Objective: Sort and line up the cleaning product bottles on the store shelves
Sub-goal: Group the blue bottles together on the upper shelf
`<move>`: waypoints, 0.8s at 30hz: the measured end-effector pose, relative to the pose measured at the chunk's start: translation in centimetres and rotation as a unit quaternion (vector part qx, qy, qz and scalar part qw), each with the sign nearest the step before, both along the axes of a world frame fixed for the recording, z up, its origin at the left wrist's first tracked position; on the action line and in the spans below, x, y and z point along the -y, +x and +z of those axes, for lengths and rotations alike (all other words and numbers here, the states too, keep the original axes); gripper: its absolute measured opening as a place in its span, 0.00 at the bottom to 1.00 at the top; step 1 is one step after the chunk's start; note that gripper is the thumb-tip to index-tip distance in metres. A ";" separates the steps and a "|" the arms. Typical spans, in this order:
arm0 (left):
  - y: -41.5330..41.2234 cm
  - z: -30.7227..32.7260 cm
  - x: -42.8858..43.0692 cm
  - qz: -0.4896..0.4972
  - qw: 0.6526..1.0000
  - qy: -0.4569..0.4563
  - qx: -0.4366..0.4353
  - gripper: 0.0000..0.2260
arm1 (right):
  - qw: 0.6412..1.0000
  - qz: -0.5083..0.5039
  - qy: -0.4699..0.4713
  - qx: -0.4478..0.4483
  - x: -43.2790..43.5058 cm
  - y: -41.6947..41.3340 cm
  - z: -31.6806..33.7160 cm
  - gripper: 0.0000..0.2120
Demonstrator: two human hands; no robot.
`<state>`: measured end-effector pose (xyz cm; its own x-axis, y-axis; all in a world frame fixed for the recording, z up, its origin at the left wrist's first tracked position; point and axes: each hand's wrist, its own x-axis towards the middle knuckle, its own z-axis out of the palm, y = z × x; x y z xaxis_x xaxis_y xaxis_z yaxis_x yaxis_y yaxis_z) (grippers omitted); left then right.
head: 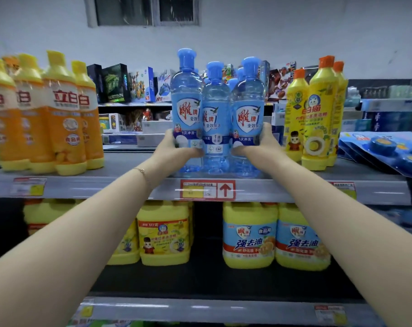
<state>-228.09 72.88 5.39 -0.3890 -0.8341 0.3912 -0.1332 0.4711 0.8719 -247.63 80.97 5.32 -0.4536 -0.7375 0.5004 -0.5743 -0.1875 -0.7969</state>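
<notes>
While the three blue bottles (215,119) stand bunched at the near edge of the top shelf (129,185), the left hand (176,147) and right hand (259,145) clasp the outer two, fingers wrapped around; squaring them up seems underway, next needing an even row between orange bottles (46,114) and yellow bottles (316,114)

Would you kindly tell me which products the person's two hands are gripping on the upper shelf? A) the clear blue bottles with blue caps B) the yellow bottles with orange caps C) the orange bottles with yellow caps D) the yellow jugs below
A: the left hand and right hand clasp the outer sides of the clear blue bottles with blue caps standing mid-shelf.
</notes>
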 end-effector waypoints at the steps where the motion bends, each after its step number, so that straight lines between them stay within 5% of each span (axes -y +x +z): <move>1: 0.0 -0.1 0.0 -0.004 1.000 -0.003 -0.010 0.30 | 1.000 0.002 -0.007 0.003 0.0 0.0 0.0 0.31; 8: -0.6 -1.0 -0.4 0.049 0.994 -0.046 -0.084 0.29 | 0.999 0.011 -0.047 0.019 0.0 0.1 -0.5 0.37; 12: -0.6 -1.2 -0.6 0.089 0.992 -0.067 -0.059 0.28 | 0.978 -0.089 -0.157 -0.106 -1.1 1.5 -1.1 0.43; 17: -0.7 -0.7 -0.5 0.107 0.991 -0.085 -0.010 0.28 | 0.906 -0.155 -0.222 -0.325 -1.7 4.2 1.1 0.31; 24: -0.6 -1.0 -0.4 0.102 0.989 -0.093 -0.052 0.20 | 0.890 -0.167 -0.213 -0.366 -1.5 4.5 3.3 0.22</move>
<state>-228.67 73.30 4.42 -0.1693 -0.8008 0.5745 -0.1573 0.5974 0.7863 -243.15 82.48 8.66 -0.0491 -0.2952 0.9542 -0.9910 -0.1048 -0.0834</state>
